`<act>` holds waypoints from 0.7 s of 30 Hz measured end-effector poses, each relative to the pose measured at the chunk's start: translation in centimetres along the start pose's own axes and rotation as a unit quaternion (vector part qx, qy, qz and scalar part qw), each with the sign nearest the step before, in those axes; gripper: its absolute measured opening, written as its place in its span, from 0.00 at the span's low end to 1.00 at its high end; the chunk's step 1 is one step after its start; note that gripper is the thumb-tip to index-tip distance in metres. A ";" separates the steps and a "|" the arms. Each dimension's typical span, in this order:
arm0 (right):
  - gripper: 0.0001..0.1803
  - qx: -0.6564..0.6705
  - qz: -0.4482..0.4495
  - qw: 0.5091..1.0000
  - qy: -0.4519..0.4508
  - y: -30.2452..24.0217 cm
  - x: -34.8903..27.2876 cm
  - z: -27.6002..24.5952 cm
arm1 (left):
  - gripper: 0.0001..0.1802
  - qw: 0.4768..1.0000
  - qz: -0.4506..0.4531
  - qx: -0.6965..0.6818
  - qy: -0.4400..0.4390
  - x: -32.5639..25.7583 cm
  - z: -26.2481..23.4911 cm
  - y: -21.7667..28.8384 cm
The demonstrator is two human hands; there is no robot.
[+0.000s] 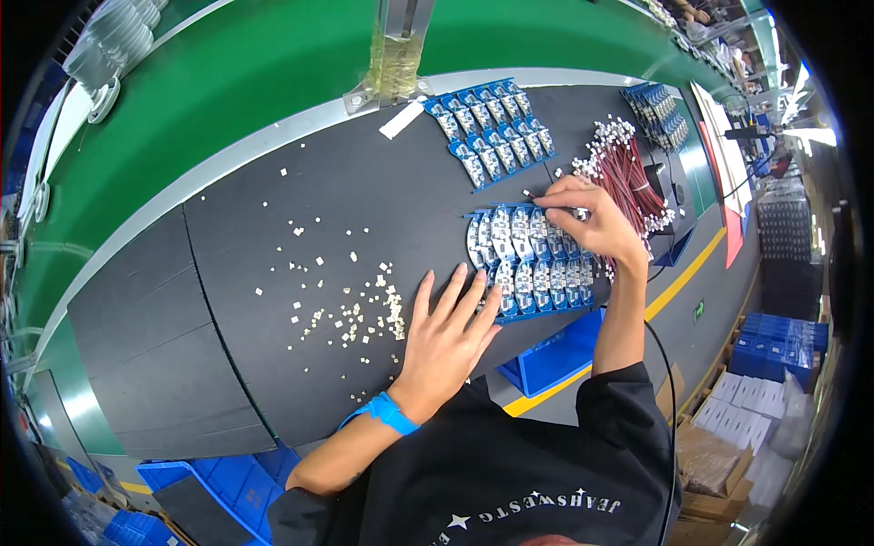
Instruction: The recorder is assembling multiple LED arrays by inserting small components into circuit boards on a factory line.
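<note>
A panel of white and blue circuit boards (523, 278) lies on the dark mat in front of me. My left hand (446, 332), with a blue band at the wrist, rests with fingers spread, the fingertips at the panel's left edge. Over the panel's far edge, my right hand (590, 217) has thumb and fingers pinched together; what is between them, if anything, is too small to make out. A tiny white piece (528, 193) shows just beside those fingertips. Right of this hand lies a bundle of dark red wires (628, 177) with white connectors.
Farther off is a second board panel (492, 136), with a stack of boards (655, 114) at far right. Many small white pieces (373, 305) lie scattered to the left. A blue bin (551, 364) sits below the near table edge. A metal post (396, 55) stands at the back.
</note>
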State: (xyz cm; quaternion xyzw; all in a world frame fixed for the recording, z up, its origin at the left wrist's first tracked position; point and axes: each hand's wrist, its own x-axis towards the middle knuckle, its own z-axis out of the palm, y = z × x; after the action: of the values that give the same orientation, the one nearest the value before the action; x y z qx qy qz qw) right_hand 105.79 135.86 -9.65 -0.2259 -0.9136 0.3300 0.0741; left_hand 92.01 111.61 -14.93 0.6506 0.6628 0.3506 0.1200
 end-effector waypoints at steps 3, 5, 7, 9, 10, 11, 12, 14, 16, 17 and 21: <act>0.09 0.019 0.010 1.000 0.004 0.3 0.0 1.2 | 0.22 1.000 0.029 -0.005 0.002 -0.3 0.4 -0.2; 0.09 0.003 -0.003 1.000 0.008 0.1 0.4 1.5 | 0.22 0.999 0.032 0.002 0.005 -0.4 0.7 -0.2; 0.10 -0.008 -0.016 0.999 0.034 0.1 0.9 1.6 | 0.22 0.999 0.033 0.008 0.006 -0.4 0.6 -0.2; 0.12 -0.015 -0.023 0.996 0.082 0.3 1.6 1.5 | 0.22 0.999 0.033 0.010 0.003 -0.3 0.4 0.0; 0.15 -0.062 0.010 0.990 0.124 0.1 2.3 1.3 | 0.23 0.999 0.034 0.009 0.006 -0.3 0.4 0.1; 0.19 -0.073 0.043 0.980 0.179 0.5 3.4 1.4 | 0.23 0.999 0.035 0.008 0.008 -0.3 0.4 0.1; 0.24 -0.082 0.075 0.966 0.233 1.3 4.6 1.8 | 0.23 0.999 0.035 0.008 0.009 -0.4 0.5 0.0; 0.36 -0.147 0.123 0.956 0.221 3.1 6.8 3.0 | 0.23 1.000 0.029 0.006 0.008 -0.5 0.3 0.2; 0.46 -0.187 0.160 0.946 0.210 2.7 7.8 2.9 | 0.23 0.999 0.027 -0.015 0.018 -0.3 -0.3 0.5; 0.50 -0.190 0.175 0.944 0.205 2.3 7.9 2.6 | 0.22 0.999 0.026 -0.033 0.024 -0.4 -0.7 0.7; 0.48 -0.104 0.187 0.955 0.206 3.4 8.1 2.0 | 0.20 0.992 0.003 -0.111 0.060 -1.0 -2.5 1.4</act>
State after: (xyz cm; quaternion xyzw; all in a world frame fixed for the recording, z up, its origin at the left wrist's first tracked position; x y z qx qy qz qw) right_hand 99.24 140.79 -13.52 -0.4619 -0.8492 0.1878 0.1738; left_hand 91.68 109.75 -12.54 0.6133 0.6235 0.4610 0.1505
